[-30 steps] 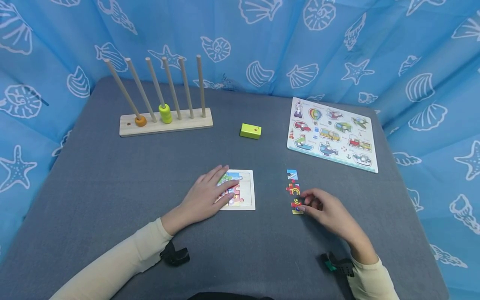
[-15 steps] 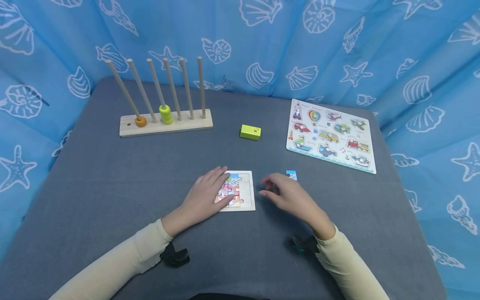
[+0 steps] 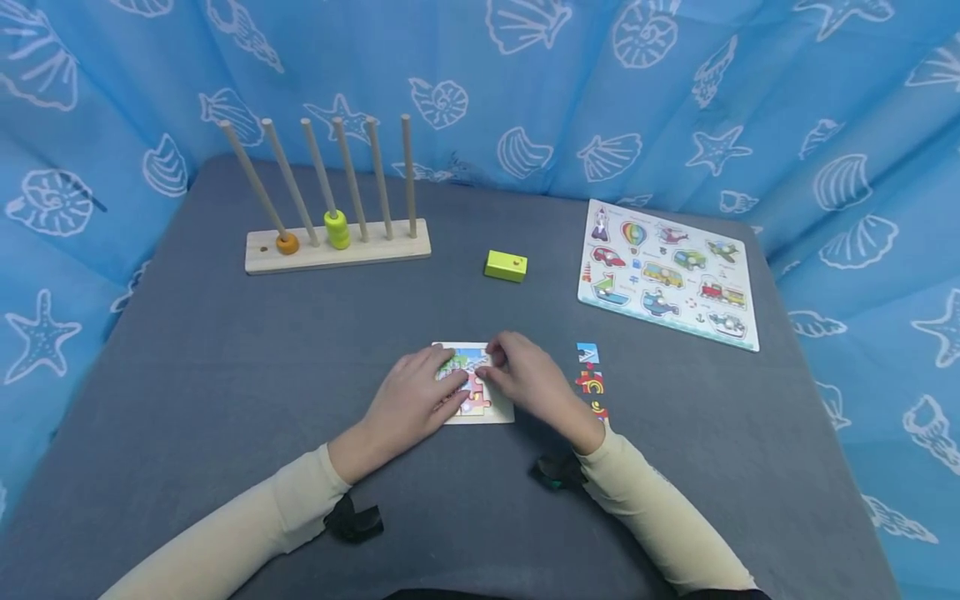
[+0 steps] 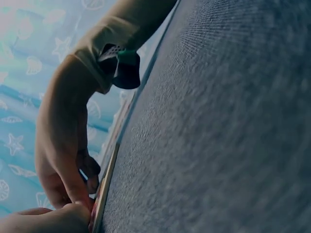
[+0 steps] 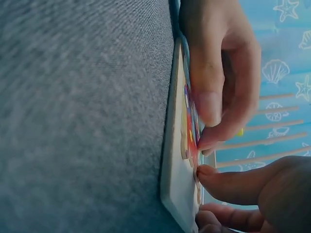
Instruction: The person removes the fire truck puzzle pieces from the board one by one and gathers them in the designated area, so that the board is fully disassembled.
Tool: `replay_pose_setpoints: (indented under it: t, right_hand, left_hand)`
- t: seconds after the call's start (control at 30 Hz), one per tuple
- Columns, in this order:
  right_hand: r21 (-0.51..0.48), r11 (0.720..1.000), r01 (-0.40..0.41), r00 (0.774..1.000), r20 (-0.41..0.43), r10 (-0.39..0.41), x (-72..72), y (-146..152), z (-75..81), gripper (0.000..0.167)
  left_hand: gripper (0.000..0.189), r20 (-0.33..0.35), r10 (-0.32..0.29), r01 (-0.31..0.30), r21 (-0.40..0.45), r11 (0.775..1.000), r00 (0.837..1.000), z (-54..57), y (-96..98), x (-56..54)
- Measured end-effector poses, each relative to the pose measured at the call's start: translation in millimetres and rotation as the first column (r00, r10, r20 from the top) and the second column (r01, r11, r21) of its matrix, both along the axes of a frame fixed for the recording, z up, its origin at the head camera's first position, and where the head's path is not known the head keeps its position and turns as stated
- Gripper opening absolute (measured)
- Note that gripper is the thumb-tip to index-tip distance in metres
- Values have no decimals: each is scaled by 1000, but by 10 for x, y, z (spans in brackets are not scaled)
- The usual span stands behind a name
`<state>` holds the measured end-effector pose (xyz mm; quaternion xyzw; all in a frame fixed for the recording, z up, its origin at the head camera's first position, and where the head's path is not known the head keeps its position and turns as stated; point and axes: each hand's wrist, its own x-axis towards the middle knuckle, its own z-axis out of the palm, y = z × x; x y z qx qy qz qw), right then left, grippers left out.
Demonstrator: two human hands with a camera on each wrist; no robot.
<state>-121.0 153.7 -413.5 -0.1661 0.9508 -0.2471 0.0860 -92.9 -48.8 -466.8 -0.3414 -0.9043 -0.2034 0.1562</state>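
My left hand [image 3: 412, 392] lies over the left part of a small wooden jigsaw puzzle tray [image 3: 501, 410], its fingers spread across the fitted pieces [image 3: 474, 402]. At the tray's upper right, my right hand [image 3: 532, 375] pinches a puzzle piece [image 5: 196, 176] between thumb and fingers, low over the bare strip. Most of that piece is hidden by the fingers. In the right wrist view the right thumb [image 5: 218, 182] is right at the piece's edge, close to the left hand's fingertips. Loose puzzle pieces [image 3: 590, 382] lie in a column right of the tray, the lowest partly behind my right wrist.
A wooden peg rack [image 3: 337, 254] with orange and green beads stands at the back left. A yellow-green block [image 3: 506, 266] sits behind the tray. At the back right lies a vehicle peg puzzle board [image 3: 667, 271]. A blue shell-print curtain [image 3: 465, 75] borders the grey table [image 3: 225, 358].
My right hand has moved left from the loose pieces to the tray's upper right, bringing a puzzle piece. My left hand has stayed on the tray, its fingers shifting slightly.
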Motion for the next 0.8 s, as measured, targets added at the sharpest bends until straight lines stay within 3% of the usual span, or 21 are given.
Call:
replay_pose_setpoints:
  t: [0.23,0.8]
  right_hand:
    - [-10,1000,9,999,32,-9,-11,-31,-9,24]
    - [-40,999,23,999,48,-21,1,-50,11,26]
  left_hand:
    - [35,-89,-20,16,-46,999,996,32,-17,59]
    - [30,-61,-9,7,-29,1000,998,34,-10,49]
